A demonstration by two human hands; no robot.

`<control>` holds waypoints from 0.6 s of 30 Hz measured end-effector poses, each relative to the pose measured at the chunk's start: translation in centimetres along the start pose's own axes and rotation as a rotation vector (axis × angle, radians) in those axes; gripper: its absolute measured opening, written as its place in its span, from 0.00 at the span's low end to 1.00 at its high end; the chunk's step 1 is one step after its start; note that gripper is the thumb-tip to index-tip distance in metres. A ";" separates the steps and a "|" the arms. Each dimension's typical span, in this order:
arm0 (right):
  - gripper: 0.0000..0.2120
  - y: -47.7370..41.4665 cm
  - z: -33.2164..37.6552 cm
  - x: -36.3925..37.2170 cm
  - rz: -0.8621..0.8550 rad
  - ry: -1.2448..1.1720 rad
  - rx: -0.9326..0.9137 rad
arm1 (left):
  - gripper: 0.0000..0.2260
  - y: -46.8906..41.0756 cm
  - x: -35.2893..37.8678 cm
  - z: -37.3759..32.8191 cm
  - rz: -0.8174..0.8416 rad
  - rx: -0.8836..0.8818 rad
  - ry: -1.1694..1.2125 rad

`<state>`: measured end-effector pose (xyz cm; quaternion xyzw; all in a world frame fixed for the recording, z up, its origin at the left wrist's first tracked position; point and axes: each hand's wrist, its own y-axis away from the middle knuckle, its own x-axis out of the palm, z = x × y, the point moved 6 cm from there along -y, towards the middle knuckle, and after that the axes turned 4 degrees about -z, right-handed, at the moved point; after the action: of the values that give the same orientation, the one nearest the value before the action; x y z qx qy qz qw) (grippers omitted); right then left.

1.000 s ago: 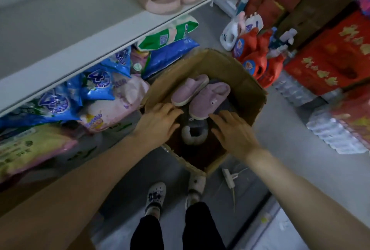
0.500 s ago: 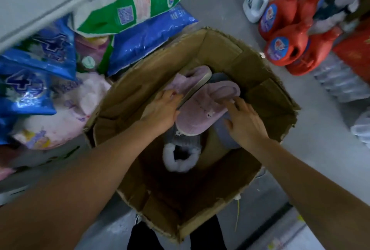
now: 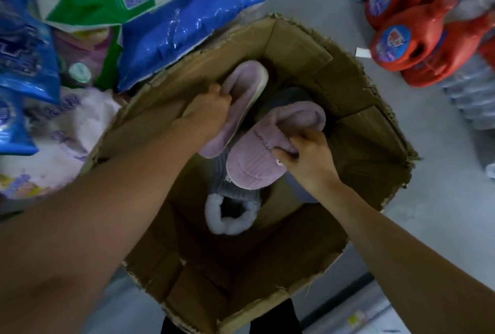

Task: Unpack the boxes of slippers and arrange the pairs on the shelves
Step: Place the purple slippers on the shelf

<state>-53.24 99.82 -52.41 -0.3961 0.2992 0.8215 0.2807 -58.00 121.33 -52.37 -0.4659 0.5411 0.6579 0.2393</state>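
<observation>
An open cardboard box (image 3: 356, 130) stands on the grey floor below me. Inside lie two pink plush slippers and a grey fluffy-lined slipper (image 3: 231, 207) beneath them. My left hand (image 3: 206, 111) grips the left pink slipper (image 3: 246, 87), which is turned on its side with the pale sole edge showing. My right hand (image 3: 308, 157) pinches the opening edge of the right pink slipper (image 3: 254, 162), which lies upright. A second grey slipper (image 3: 292, 95) is partly hidden under the pink ones.
Blue, green and pale detergent bags (image 3: 171, 28) are stacked against the box's left side. Red detergent jugs (image 3: 407, 47) stand on the floor at the upper right, with wrapped bottle packs (image 3: 471, 98) beside them. My legs are below the box.
Both hands went from resting near the box rim down into it and closed on the two pink slippers. The left slipper has tipped onto its side. The view dropped closer to the box.
</observation>
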 end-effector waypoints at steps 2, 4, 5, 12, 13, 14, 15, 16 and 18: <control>0.19 -0.2 0.1 -1.3 -0.042 -0.008 -0.052 | 0.16 2.0 -0.8 0.5 -0.008 -0.052 0.155; 0.18 -0.5 0.4 -2.3 -0.058 -0.008 -0.125 | 0.11 4.1 -0.8 0.5 -0.031 -0.084 0.299; 0.17 -0.8 0.4 -2.5 -0.043 -0.001 -0.148 | 0.09 5.0 -0.4 0.3 -0.038 -0.092 0.362; 0.40 -1.6 -2.1 -0.7 0.047 -0.054 0.195 | 0.46 8.5 6.5 -0.1 -0.024 -0.487 0.835; 0.43 -1.3 -2.2 -0.4 0.043 -0.100 0.255 | 0.50 8.9 7.5 -0.1 0.013 -0.564 0.867; 0.46 -0.9 -2.3 0.0 0.039 -0.148 0.308 | 0.53 9.1 8.6 -0.3 0.063 -0.606 0.956; 0.47 -0.4 -2.4 0.6 0.035 -0.202 0.363 | 0.56 9.2 9.4 -0.5 0.106 -0.622 1.075; 0.48 0.1 -2.4 1.1 0.029 -0.255 0.420 | 0.58 9.3 9.9 -0.7 0.127 -0.627 1.166; 0.50 0.8 -2.4 2.0 0.027 -0.330 0.479 | 0.59 9.5 10.2 -0.7 0.147 -0.621 1.225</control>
<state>-53.67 97.97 -55.04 -0.1755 0.4401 0.7845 0.4001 -70.15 115.92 -56.56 -0.7626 0.3955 0.4152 -0.2994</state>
